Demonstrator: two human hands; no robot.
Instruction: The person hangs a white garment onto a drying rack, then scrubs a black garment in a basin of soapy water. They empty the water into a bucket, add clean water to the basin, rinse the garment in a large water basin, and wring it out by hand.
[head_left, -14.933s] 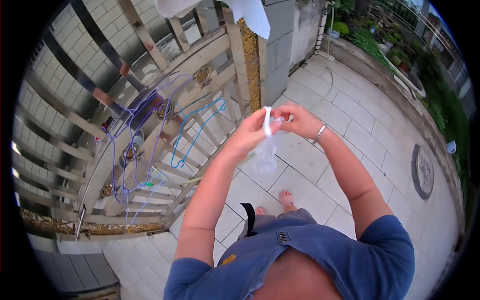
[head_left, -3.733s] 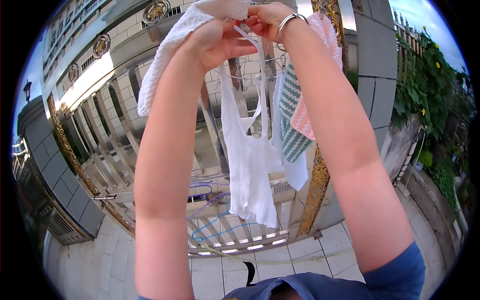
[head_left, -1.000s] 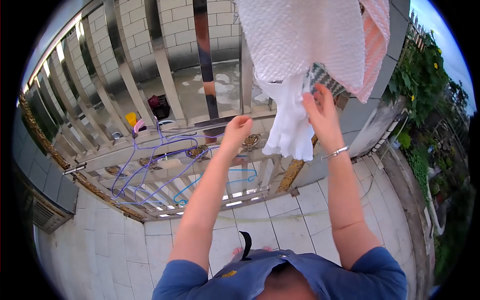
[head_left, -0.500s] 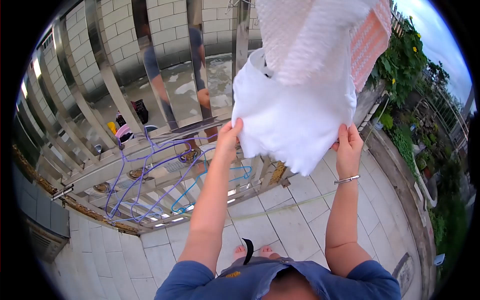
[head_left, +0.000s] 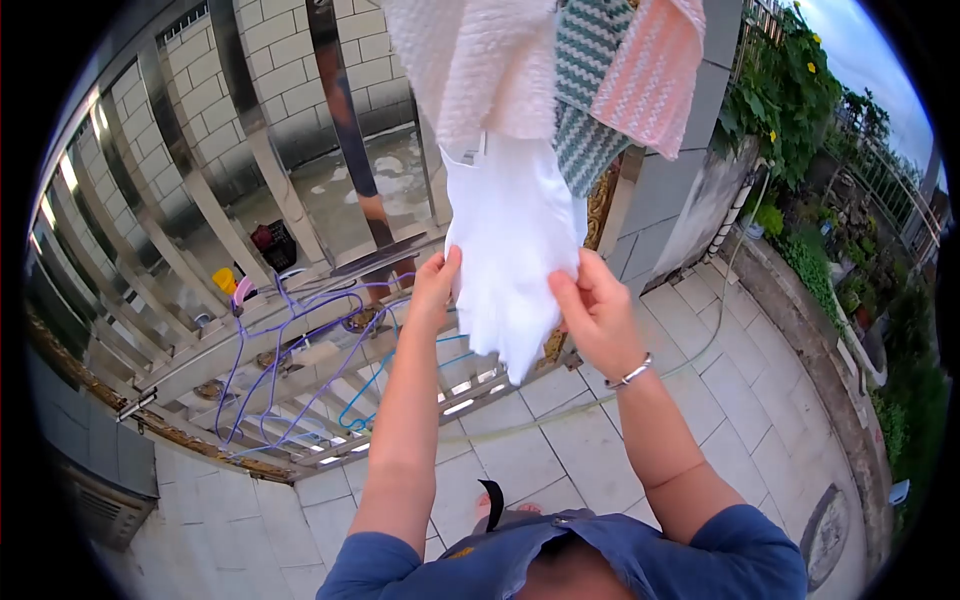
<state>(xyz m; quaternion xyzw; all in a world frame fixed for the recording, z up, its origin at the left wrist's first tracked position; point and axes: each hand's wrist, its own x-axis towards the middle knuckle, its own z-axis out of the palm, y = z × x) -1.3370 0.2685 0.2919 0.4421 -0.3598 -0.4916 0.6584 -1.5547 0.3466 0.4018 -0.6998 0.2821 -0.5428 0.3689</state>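
Observation:
A white garment (head_left: 510, 240) hangs in front of me, its lower edge wavy and pointed at the bottom. My left hand (head_left: 437, 285) pinches its left side between thumb and fingers. On the opposite side, my right hand (head_left: 600, 310) grips the cloth with the thumb in front. A cream textured towel (head_left: 490, 70) hangs over the garment's upper part and hides some of it. Beside that are a teal-and-white striped towel (head_left: 590, 130) and a pink-and-white striped towel (head_left: 655, 75). What holds them up is out of view.
Purple hangers (head_left: 270, 375) and a blue hanger (head_left: 360, 405) hang on the metal gate (head_left: 265, 160) to the left. A yellow object (head_left: 225, 280) and a dark basket (head_left: 277, 245) stand behind the bars. A hose (head_left: 690, 365) crosses the tiled floor (head_left: 520, 450); plants grow at right.
My hands have come closer together, the right one moving left, and the white garment is narrower and more gathered. The view has shifted right, bringing the teal striped towel into sight.

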